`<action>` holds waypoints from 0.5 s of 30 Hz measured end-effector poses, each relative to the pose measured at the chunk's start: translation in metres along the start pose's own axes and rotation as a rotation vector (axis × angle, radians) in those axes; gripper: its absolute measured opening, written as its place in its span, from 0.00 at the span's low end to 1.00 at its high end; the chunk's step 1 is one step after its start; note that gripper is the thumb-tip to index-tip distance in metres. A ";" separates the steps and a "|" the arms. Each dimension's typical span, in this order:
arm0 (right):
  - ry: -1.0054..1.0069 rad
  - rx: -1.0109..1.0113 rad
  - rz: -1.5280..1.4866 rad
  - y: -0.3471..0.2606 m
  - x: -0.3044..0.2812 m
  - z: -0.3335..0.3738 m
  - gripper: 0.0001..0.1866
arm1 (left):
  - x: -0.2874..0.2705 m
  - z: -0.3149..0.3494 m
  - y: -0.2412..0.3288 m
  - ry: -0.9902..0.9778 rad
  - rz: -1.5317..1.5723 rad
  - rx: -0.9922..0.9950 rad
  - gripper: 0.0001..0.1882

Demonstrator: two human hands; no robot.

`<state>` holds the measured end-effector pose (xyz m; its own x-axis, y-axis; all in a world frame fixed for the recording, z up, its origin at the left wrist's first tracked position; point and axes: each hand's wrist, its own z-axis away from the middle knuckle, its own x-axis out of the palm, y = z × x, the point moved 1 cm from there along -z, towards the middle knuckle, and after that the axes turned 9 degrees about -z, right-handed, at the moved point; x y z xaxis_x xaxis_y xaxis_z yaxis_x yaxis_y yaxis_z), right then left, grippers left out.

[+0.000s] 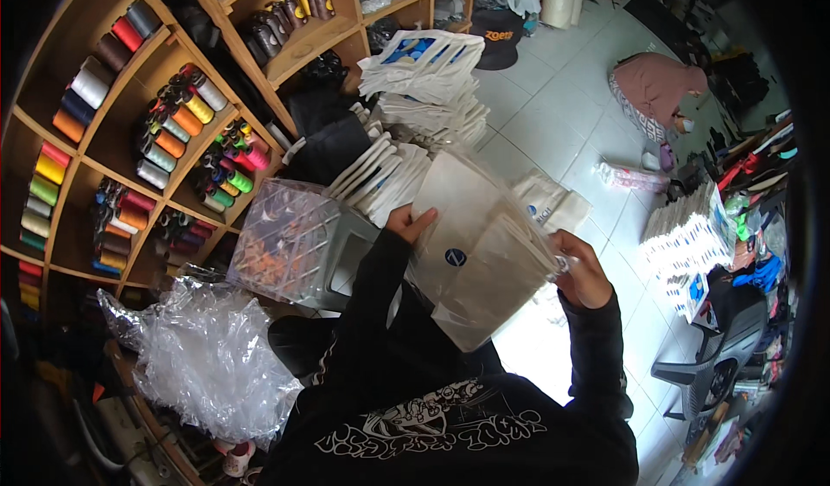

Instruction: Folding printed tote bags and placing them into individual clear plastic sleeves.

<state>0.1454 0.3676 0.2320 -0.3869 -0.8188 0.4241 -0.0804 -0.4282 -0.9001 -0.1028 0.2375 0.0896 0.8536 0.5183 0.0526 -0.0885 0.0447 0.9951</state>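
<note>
In front of my body I hold a folded cream cloth item, likely a bag, with a small round blue mark. Glossy clear plastic shows along its edges. My left hand grips its left edge, thumb on top and fingers behind. At the right edge, my right hand pinches the corner and the clear plastic there. Just past the left hand lean several folded white cloth bags. Beyond the held item, another pale cloth piece with blue print lies on the floor.
Wooden shelves with colourful thread spools stand at left. A heap of clear plastic bags lies near left, by a clear plastic box. White cloth stacks rise ahead. At right are more stacks, a dark chair and a bent-over person.
</note>
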 end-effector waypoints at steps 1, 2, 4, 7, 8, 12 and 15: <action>0.032 -0.023 0.067 -0.002 0.000 -0.001 0.15 | -0.007 0.012 0.011 0.014 -0.010 0.004 0.14; 0.070 -0.048 0.136 -0.006 -0.002 -0.002 0.17 | -0.012 0.023 0.023 0.061 -0.041 0.050 0.14; 0.076 -0.020 0.216 -0.018 -0.004 -0.003 0.18 | -0.019 0.046 0.048 0.150 -0.078 0.081 0.14; -0.165 -0.059 0.328 -0.040 0.022 -0.022 0.23 | -0.032 0.078 0.081 0.221 -0.052 0.138 0.13; -0.373 0.139 0.382 -0.047 0.010 -0.028 0.36 | -0.035 0.086 0.093 0.271 -0.071 0.152 0.12; -0.722 0.037 0.303 -0.061 0.022 -0.037 0.51 | -0.046 0.112 0.134 0.499 -0.189 0.271 0.11; -0.671 -0.090 0.321 -0.065 0.043 -0.040 0.49 | -0.066 0.132 0.144 0.608 -0.254 0.338 0.11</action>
<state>0.0976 0.3756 0.3043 0.2372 -0.9679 0.0836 -0.1435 -0.1201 -0.9823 -0.1045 0.0972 0.2403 0.3831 0.9128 -0.1412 0.3212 0.0117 0.9469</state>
